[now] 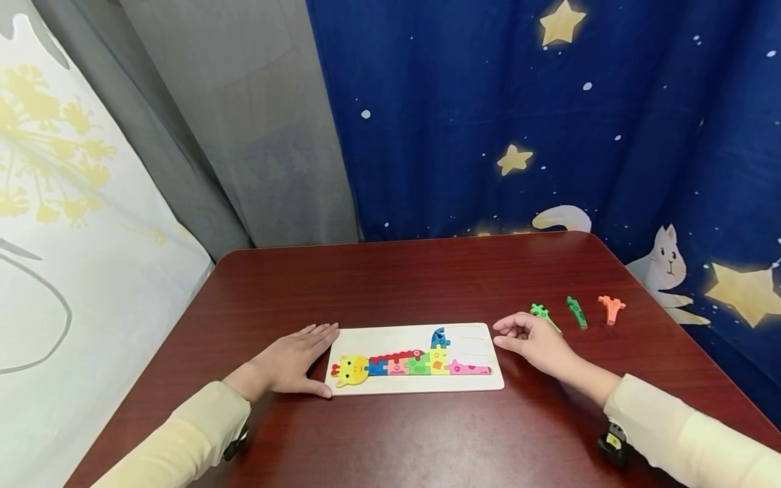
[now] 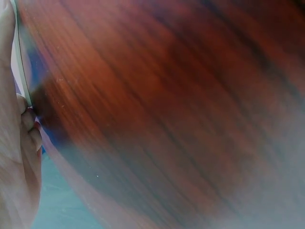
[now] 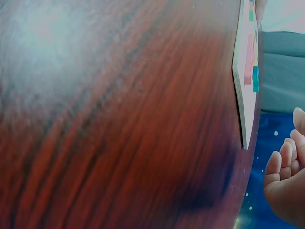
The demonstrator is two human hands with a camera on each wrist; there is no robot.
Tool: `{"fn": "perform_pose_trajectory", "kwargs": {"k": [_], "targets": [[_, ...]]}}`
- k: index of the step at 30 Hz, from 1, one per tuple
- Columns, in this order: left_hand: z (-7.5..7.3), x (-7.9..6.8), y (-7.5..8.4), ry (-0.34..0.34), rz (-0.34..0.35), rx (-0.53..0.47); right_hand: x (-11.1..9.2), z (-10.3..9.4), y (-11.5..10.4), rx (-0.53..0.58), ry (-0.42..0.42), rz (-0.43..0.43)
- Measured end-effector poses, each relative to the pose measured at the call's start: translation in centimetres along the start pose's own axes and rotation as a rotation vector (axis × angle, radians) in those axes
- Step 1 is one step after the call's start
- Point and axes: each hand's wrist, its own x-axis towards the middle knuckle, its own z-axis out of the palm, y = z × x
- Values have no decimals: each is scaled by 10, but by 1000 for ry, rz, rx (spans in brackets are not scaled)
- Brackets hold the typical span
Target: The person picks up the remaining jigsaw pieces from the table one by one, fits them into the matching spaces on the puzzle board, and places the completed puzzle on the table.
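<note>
In the left wrist view, the left hand lies beside a pale board at the far left, with streaked red-brown tabletop filling most of the rest.

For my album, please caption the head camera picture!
Colourful giraffe puzzle on a white rectangular board, left hand at its edge, right hand near three loose green and orange pieces.

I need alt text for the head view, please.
A partly filled giraffe puzzle lies on a table, the left hand at its head end. The right hand is near its other end; three loose pieces lie beyond.
</note>
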Motion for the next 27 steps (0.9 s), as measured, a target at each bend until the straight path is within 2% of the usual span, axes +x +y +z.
{"fn": "perform_pose_trajectory", "kwargs": {"k": [16,23,27], "targets": [[-1,-1,0,21,14,6,-1,-20,5,-6,193,-11],[-1,-2,1,16,17,7,-2,-29,7,-105,272,61],[-1,-2,1,12,15,10,-4,-35,8,-125,308,96]]}}
